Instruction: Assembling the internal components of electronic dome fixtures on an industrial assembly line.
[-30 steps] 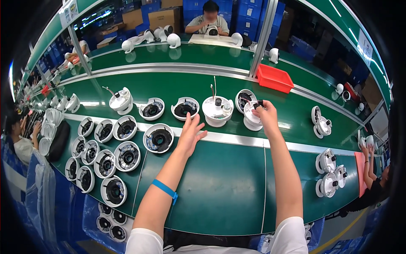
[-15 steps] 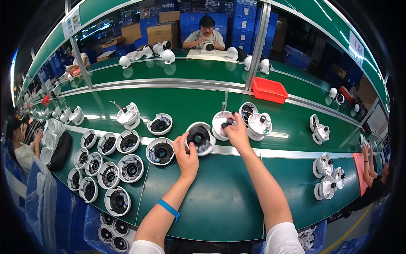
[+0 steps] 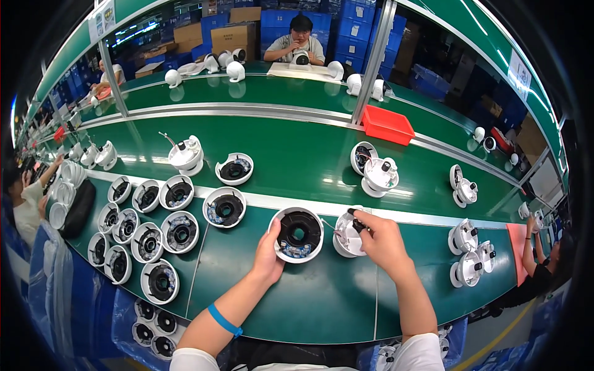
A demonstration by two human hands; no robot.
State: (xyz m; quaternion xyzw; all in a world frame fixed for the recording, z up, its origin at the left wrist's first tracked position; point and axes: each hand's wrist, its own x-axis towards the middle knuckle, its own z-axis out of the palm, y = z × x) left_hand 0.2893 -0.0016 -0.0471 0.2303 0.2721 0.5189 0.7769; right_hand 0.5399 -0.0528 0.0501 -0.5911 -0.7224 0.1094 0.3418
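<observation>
My left hand (image 3: 268,256) grips the left rim of a round white camera housing (image 3: 312,230), with its open side facing me. Inside it are a black ring with a central hole and a blue circuit board at the bottom. My right hand (image 3: 385,244) is closed on a white camera base (image 3: 346,238), its fingers at the black part on top. A thin wire shows at the base's left side. The two pieces are close together above the near green worktop, with a small gap between them.
Several similar housings (image 3: 160,281) stand grouped at the left. White camera bases (image 3: 380,176) sit on the green conveyor (image 3: 278,157), and several more (image 3: 470,269) at right. A red tray (image 3: 388,125) lies beyond. Other people work across and at both sides.
Both hands have come nearer to me, bringing the housing and the base off the conveyor side. The housing has turned so its inside faces me more.
</observation>
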